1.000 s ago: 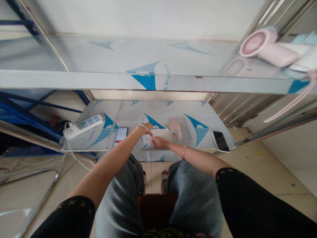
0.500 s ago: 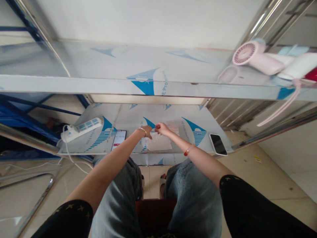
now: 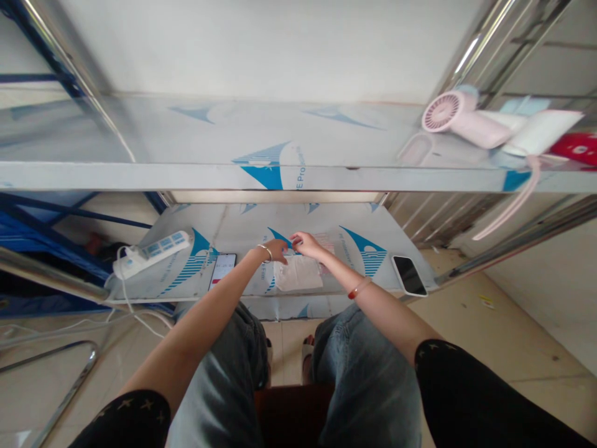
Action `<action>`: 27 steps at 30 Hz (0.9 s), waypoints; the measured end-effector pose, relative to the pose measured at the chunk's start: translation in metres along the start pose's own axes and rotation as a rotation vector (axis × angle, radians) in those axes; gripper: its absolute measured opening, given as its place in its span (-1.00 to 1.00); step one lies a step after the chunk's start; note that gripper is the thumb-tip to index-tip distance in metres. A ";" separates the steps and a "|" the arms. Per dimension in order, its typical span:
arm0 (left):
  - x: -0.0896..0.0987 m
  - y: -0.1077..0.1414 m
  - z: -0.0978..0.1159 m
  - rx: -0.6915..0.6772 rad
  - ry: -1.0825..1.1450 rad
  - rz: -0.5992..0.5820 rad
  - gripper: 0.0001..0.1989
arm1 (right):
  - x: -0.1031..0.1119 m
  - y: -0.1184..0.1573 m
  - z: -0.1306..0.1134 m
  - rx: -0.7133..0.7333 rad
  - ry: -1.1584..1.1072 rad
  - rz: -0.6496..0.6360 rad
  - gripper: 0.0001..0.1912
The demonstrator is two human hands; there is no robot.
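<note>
My left hand (image 3: pixel 278 250) is over the lower shelf at the far edge of a thin whitish sheet (image 3: pixel 298 274), fingers bent and pressed together. Close beside it, my right hand (image 3: pixel 304 242) is closed in a pinch, its fingertips facing the left hand. Whatever lies between the fingers is too small to make out. Under the right wrist and beyond it lies a clear piece with reddish print (image 3: pixel 329 241). A phone with a lit screen (image 3: pixel 224 269) rests left of my left hand.
A white power strip (image 3: pixel 153 252) with a cable lies at the shelf's left end. A dark-screened phone (image 3: pixel 410 275) lies near its right end. Above my hands runs the upper shelf's edge (image 3: pixel 186 177). A pink handheld fan (image 3: pixel 466 117) sits up there at right.
The view has shifted slightly, so the shelves appear lower. My right hand's fingers have changed pose a little near the left hand. The whitish sheet and phones stay in place.
</note>
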State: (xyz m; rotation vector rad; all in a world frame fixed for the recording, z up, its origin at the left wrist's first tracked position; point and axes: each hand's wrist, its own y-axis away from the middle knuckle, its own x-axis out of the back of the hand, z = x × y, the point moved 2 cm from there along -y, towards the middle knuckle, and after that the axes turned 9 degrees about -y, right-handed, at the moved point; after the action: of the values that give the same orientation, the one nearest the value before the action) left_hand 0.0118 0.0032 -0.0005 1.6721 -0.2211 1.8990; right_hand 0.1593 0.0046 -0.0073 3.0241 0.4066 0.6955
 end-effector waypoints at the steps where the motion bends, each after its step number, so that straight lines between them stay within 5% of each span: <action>1: 0.004 0.001 0.000 -0.027 0.037 0.007 -0.57 | 0.003 0.001 -0.001 -0.015 -0.019 -0.035 -0.63; 11: 0.026 0.011 0.001 -0.213 0.484 0.036 -0.53 | 0.025 0.025 -0.006 -0.196 -0.395 -0.554 -0.61; 16: 0.024 0.013 -0.005 -0.150 0.705 0.000 -0.47 | 0.026 0.028 0.000 -0.224 -0.286 -0.430 -0.78; 27: 0.035 0.025 0.004 -0.078 0.778 -0.060 -0.89 | 0.044 0.053 -0.021 -0.155 -0.329 -0.219 -0.87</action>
State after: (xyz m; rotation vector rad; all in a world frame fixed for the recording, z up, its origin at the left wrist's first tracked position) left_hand 0.0005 -0.0073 0.0398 0.7810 0.0689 2.2961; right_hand 0.2018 -0.0363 0.0343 2.8147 0.6224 0.2010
